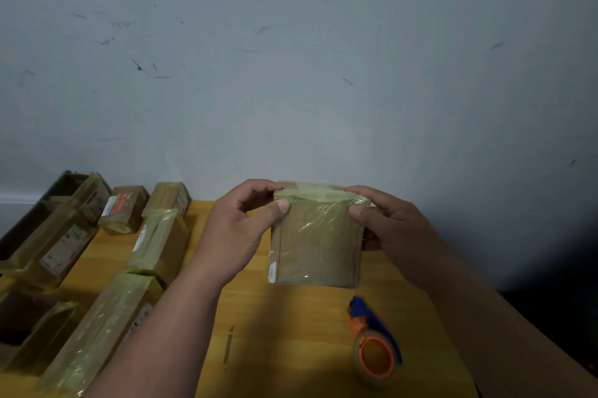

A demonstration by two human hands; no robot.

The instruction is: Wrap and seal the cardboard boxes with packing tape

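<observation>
Held box (315, 242): small brown cardboard, centre of frame, upright above the table, fully covered in glossy yellowish tape that wrinkles along its top edge; white label strip on its lower left edge. Tape dispenser (375, 344): blue and orange body with a clear tape roll, lying on its side at lower centre-right, apart from the box. Wrapped boxes (106, 268): several taped brown cartons of differing lengths, grouped at left of frame, some bearing labels.

Handwritten "4" on label of left wrapped box (61, 252).
</observation>
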